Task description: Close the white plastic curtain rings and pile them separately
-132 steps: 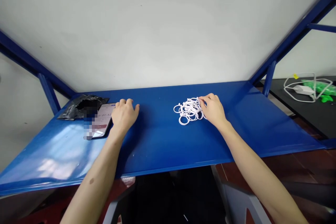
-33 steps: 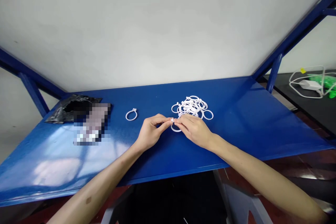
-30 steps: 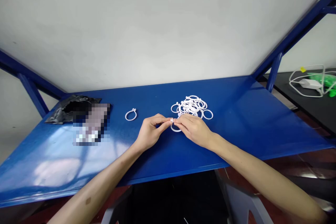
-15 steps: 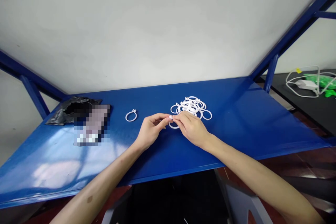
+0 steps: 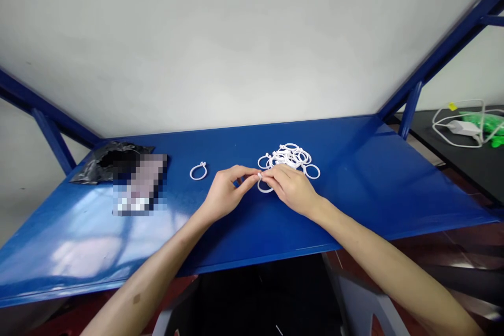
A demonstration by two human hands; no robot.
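Between my two hands is a white curtain ring (image 5: 264,189), its small knob end pinched in the fingertips and its loop hanging below. My left hand (image 5: 227,192) closes thumb and index finger on the knob from the left. From the right, my right hand (image 5: 292,189) grips the same spot, covering part of the loop. Just behind my right hand lies a heap of similar white rings (image 5: 290,155), several of them overlapping. A single ring (image 5: 198,171) with a small knob at its top rests apart, to the left of my left hand.
A black plastic bag (image 5: 98,163) and a pixelated, phone-like object (image 5: 146,178) lie on the left of the blue table (image 5: 354,168). Blue metal braces (image 5: 411,107) rise at both sides, with a pale wall behind. At right, a white cable with an adapter (image 5: 463,127) lies on a dark surface.
Both hands stay pinched on the ring. The loop shows slightly more between them, and the whole view has shifted a little.
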